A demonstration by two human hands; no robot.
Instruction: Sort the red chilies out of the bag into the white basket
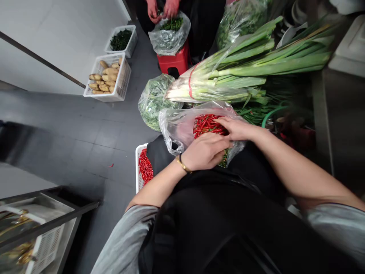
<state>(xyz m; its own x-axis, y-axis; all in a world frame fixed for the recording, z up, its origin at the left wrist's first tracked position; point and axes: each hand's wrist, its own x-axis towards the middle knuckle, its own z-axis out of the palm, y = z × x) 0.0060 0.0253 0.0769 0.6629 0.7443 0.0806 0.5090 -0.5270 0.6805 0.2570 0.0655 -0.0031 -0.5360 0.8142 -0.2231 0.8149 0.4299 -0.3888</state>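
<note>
Both hands are sunk in a clear bag (178, 127) of red chillies (207, 123) on the lap: left hand (205, 151) curled shut, contents hidden; right hand (234, 127) laid loosely on the pile. Some chillies (145, 167) already lie in a white basket (137, 173) below; most remain bagged.

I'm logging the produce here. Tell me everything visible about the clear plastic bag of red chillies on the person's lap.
The clear, thin, crinkled plastic bag rests on the person's dark-clothed lap, mouth open upward. It holds slim red chillies with green stems. The right hand reaches into the opening; the left hand, with a gold bracelet at its wrist, rests against its near side. A bundle of long green leeks lies just behind it.
</note>
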